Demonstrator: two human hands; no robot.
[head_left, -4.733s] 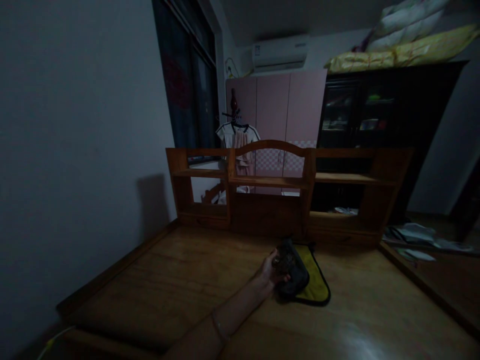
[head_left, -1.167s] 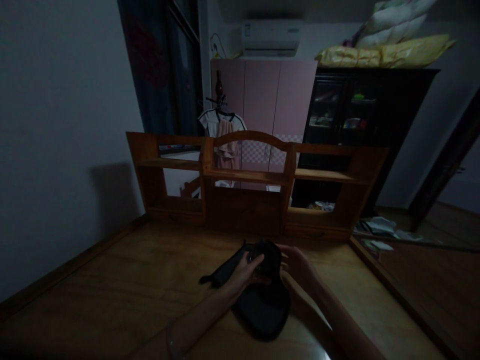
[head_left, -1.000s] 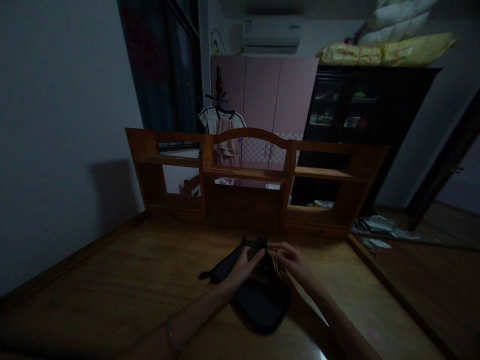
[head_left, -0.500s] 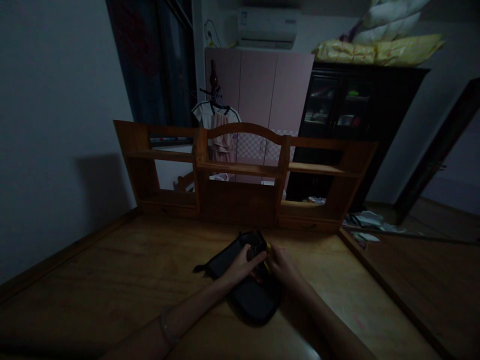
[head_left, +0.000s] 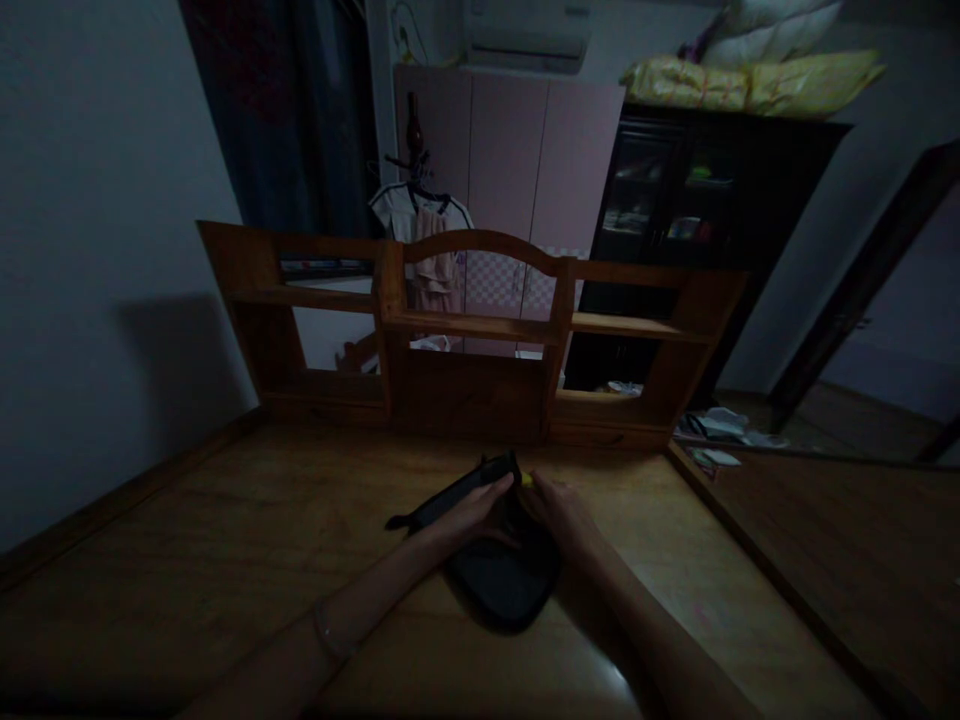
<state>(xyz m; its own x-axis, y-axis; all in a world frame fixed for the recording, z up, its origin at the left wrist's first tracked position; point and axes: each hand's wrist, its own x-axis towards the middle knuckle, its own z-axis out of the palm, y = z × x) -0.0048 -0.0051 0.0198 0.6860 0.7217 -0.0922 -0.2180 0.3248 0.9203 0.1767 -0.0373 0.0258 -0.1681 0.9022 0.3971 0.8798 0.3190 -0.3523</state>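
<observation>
A black zip-up case (head_left: 504,590) lies opened out on the wooden desk, with a dark strap end (head_left: 397,522) sticking out on its left. My left hand (head_left: 474,512) reaches across the case. Its upper finger or thumb presses at the far edge, while its lower fingers spread over the dark inside. My right hand (head_left: 556,512) is closed around a small yellow piece (head_left: 526,480) at the case's far right edge. Most of that piece is hidden in the fingers, and its kind cannot be made out. The case's contents are too dark to tell.
A wooden shelf unit (head_left: 472,322) stands along the back of the desk (head_left: 225,560). A raised rim (head_left: 757,560) runs down the right side. The wall (head_left: 112,250) borders the left. Beyond are pink cabinets (head_left: 502,160), a black cabinet (head_left: 720,190) and hanging clothes (head_left: 424,220).
The dark glossy object seen at my left fingertips is no longer visible there. My left hand's thumb has moved up to the case's far edge. Less of the yellow piece shows. The camera view has shifted slightly.
</observation>
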